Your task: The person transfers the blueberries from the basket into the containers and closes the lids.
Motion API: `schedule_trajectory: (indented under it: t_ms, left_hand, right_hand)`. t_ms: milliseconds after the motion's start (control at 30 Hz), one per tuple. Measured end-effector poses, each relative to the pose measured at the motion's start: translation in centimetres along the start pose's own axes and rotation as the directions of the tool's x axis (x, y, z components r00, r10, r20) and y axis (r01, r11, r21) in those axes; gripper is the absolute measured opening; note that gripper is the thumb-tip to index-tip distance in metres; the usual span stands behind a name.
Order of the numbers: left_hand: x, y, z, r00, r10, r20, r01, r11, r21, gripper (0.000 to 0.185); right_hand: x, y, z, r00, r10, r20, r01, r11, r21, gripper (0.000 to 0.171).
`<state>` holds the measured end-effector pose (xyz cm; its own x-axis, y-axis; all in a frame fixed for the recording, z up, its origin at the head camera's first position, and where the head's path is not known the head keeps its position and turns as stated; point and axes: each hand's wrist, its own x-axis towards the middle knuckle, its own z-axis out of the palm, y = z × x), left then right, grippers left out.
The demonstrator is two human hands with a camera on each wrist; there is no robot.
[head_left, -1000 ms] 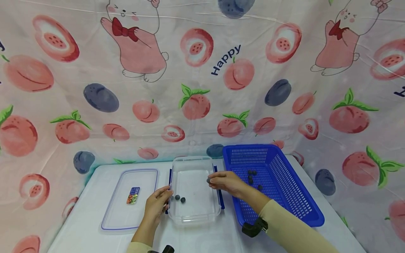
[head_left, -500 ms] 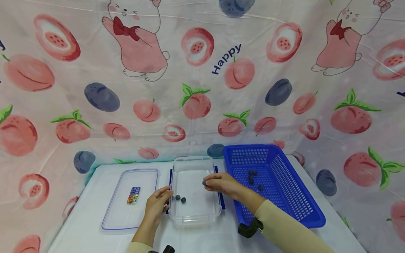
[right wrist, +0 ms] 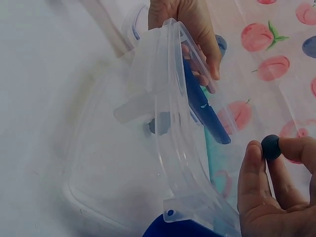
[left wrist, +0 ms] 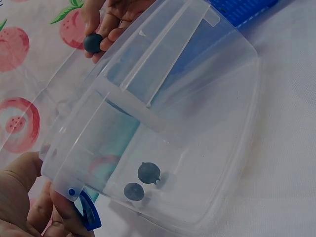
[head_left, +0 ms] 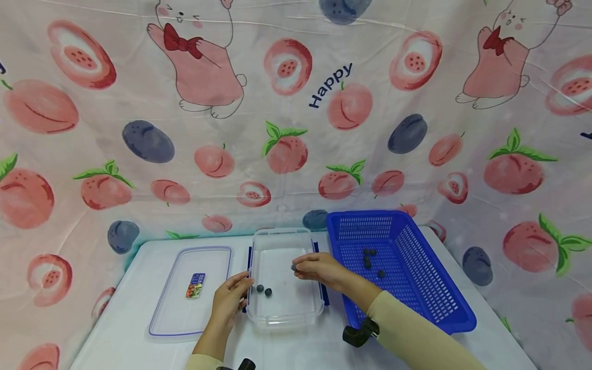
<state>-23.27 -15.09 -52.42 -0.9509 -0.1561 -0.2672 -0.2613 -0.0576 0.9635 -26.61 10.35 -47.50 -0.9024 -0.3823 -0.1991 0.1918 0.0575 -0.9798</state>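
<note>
My right hand (head_left: pixel 321 271) pinches one dark blueberry (right wrist: pixel 270 147) between thumb and fingertips, above the right part of a clear plastic box (head_left: pixel 296 307). The box is uncovered, with blue side latches. My left hand (head_left: pixel 227 300) grips its left rim, thumb on top and fingers curled under beside a blue latch (left wrist: pixel 90 210). Inside the box, two blueberries (left wrist: pixel 149 173) lie close together on the floor near the left wall; one shows a small crown in the left wrist view. The held blueberry is apart from them.
Right of the box stands a blue perforated basket (head_left: pixel 432 295) with several blueberries (head_left: pixel 367 263) on its floor. A clear lid (head_left: pixel 168 316) with a blue seal and a colourful label (head_left: pixel 195 285) lies to the left. A fruit-printed cloth (head_left: pixel 282 154) hangs behind the white table.
My right hand has moved a little left over the box, still pinching the blueberry. The left hand keeps its grip on the rim, and the two blueberries in the box have stayed put.
</note>
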Motion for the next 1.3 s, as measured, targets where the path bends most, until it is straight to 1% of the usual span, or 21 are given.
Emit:
schedule_trajectory:
  t_ms: [167, 300, 533, 733, 933, 1033, 1300]
  left_hand:
    - [0.1, 0.0, 0.0, 1.000, 0.003, 0.004, -0.003, 1.000, 0.001, 0.047]
    - [0.1, 0.1, 0.0, 1.000, 0.005, 0.006, -0.005, 1.000, 0.004, 0.046]
    - [0.1, 0.3, 0.0, 1.000, 0.004, 0.010, -0.004, 1.000, 0.004, 0.047]
    - [0.2, 0.3, -0.1, 1.000, 0.004, 0.009, -0.004, 1.000, 0.000, 0.047]
    - [0.2, 0.2, -0.1, 1.000, 0.003, 0.014, -0.003, 1.000, -0.002, 0.048]
    - [0.2, 0.2, -0.1, 1.000, 0.003, 0.011, -0.003, 1.000, -0.005, 0.048]
    - [0.1, 0.2, -0.1, 1.000, -0.003, 0.013, 0.003, 1.000, -0.003, 0.047]
  right_hand:
    - [0.2, -0.1, 0.5, 1.000, 0.005, -0.005, -0.005, 1.000, -0.014, 0.036]
    - [0.5, -0.2, 0.8, 1.000, 0.006, -0.017, -0.007, 1.000, -0.011, 0.034]
    - [0.9, -0.1, 1.3, 1.000, 0.009, -0.022, -0.009, 1.000, 0.001, 0.036]
    - [1.3, -0.2, 1.7, 0.999, 0.022, -0.036, -0.022, 1.000, -0.007, 0.033]
    - [1.4, -0.2, 2.1, 0.999, 0.016, -0.044, -0.016, 1.000, -0.011, 0.034]
    - [1.4, -0.1, 2.3, 0.999, 0.005, -0.043, -0.005, 1.000, -0.015, 0.033]
    - [1.9, 0.7, 3.4, 0.998, 0.016, -0.061, -0.018, 0.999, -0.029, 0.031]
